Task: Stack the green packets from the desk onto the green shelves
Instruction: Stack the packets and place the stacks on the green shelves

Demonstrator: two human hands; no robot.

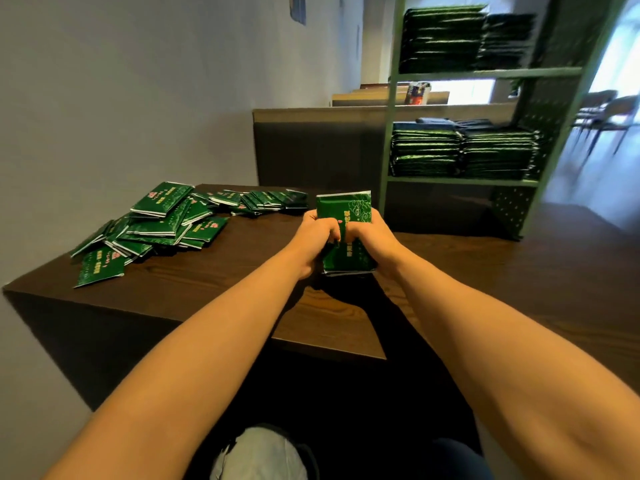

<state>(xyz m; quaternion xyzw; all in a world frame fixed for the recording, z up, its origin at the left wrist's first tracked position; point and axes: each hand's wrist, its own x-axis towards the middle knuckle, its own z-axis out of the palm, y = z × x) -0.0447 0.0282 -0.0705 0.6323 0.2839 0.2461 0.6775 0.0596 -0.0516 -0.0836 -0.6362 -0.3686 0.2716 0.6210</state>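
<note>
Both hands meet at a bundle of green packets (344, 211) over the middle of the dark wooden desk (214, 292). Left hand (316, 233) grips the bundle's left side, right hand (373, 237) its right side, with the fingers of both curled over the top face and the knuckles almost touching. Bundle lies lengthwise away from the person, edges roughly squared; whether its near end rests on the desk cannot be told. Loose packets (156, 226) lie in an untidy overlapping heap on the desk's far left, by the wall (104, 98). Green shelves (387, 133) stand at the desk's far right — two tiers carry flat stacked packets (460, 154), in piles side by side.
</note>
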